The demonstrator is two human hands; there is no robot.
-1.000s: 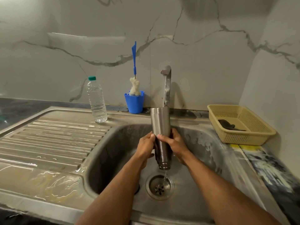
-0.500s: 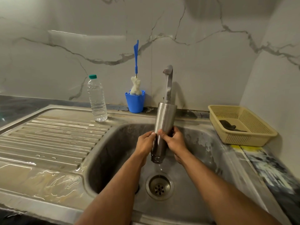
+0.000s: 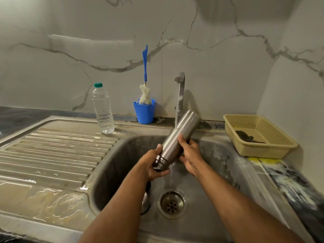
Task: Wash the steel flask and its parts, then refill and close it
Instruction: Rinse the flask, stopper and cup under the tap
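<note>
Over the sink basin [image 3: 112,165], both hands are on the steel flask [image 3: 177,137], and it is tilted hard: base up and to the right, threaded open mouth down and to the left. The left hand [image 3: 152,165] cups that mouth end, fingers curled under the threaded neck. The right hand [image 3: 189,153] wraps the middle of the body, thumb laid across the near side. Water runs from the tap [image 3: 180,88] in a thin stream, strikes the flask's upper body and spills off below the hands toward the drain [image 3: 172,204]. Just left of the drain, partly hidden behind the left forearm, a rounded steel part [image 3: 145,201] lies on the basin floor; what it is, I cannot tell.

Behind the basin, on the sink's back ledge, a blue cup [image 3: 144,111] holds a bottle brush [image 3: 145,88] with a blue handle and white head. Left of that, a clear plastic bottle [image 3: 103,109] with a green cap stands upright at the top of the ribbed drainboard [image 3: 52,155], which is wet at its near end. Over on the right, a cream plastic basket [image 3: 259,137] sits on the worktop [image 3: 287,181] with something dark inside.
</note>
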